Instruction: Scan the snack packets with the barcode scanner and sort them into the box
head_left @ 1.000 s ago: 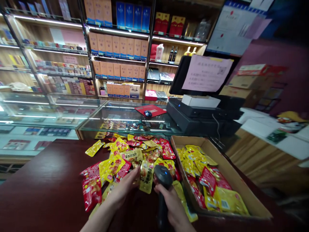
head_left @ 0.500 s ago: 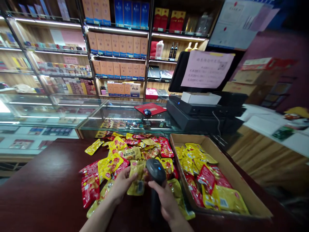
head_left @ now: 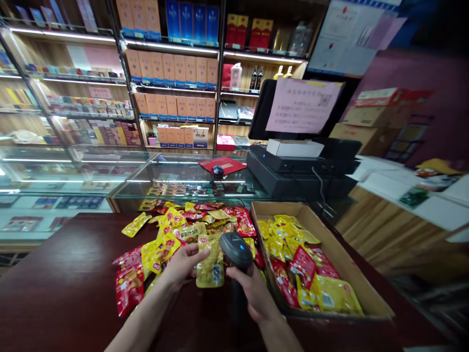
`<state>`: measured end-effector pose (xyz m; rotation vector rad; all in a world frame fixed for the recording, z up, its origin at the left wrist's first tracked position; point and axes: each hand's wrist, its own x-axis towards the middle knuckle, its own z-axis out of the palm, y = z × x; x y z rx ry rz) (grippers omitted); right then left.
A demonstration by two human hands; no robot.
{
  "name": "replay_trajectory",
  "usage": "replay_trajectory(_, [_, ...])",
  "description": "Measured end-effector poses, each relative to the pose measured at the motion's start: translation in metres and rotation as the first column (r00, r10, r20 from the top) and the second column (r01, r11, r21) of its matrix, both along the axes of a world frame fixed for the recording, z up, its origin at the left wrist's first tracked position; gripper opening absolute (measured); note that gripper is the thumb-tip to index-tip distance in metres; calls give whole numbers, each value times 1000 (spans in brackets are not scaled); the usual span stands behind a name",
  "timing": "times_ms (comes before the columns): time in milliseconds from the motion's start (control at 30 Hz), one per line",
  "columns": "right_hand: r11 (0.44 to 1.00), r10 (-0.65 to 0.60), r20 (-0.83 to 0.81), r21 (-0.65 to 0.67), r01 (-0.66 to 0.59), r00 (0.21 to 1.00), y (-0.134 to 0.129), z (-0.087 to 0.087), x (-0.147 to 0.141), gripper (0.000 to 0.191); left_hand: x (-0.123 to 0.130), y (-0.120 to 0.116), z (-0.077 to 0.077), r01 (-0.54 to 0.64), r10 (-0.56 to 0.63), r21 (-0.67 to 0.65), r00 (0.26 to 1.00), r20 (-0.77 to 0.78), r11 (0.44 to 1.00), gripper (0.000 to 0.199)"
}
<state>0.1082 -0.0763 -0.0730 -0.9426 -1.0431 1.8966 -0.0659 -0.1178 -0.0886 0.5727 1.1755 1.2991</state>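
My left hand point(head_left: 185, 266) pinches a gold-yellow snack packet point(head_left: 210, 261) by its left edge, holding it up above the dark table with its printed code at the lower right. A black barcode scanner point(head_left: 236, 250) with a small blue light is gripped in my right hand point(head_left: 251, 291). The scanner's head is just to the right of the packet, close to it. Behind both hands lies a loose pile of red and yellow snack packets point(head_left: 164, 247). To the right, an open cardboard box point(head_left: 339, 239) holds more yellow and red packets point(head_left: 304, 264).
The dark red table point(head_left: 47, 288) meets a glass display counter point(head_left: 134, 188) bearing a red mat point(head_left: 223, 165), a mouse point(head_left: 218, 170) and a black cash register point(head_left: 293, 168). Shelves of boxes point(head_left: 176, 68) stand behind. Stacked cartons point(head_left: 370, 117) are at the right.
The packet in my left hand has come up slightly and sits nearer the scanner head, its code showing more clearly. The whole view has shifted a little.
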Motion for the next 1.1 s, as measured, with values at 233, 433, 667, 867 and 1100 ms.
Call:
replay_trajectory(233, [1000, 14, -40, -7, -15, 999, 2, -1, 5, 35, 0, 5, -2, -1, 1, 5, 998, -70, 1000, 49])
replay_trajectory(433, [1000, 4, -26, 14, -4, 1000, 7, -5, 9, 38, 3, 10, 6, -13, 10, -21, 992, -129, 1000, 46])
replay_trajectory(667, [995, -48, 86, 88, 40, 995, 11, -2, 11, 32, -19, 35, 24, -13, 31, 94, 981, -190, 996, 41])
replay_trajectory(867, [989, -4, 59, 145, -4, 998, 6, 18, 7, 37, -36, 62, 38, 26, -10, 110, 990, -143, 994, 45])
replay_trajectory(1100, [979, 120, 127, 152, -139, 985, 1, 31, -7, 31, -43, 88, 49, 40, -11, 113, 970, -241, 993, 47])
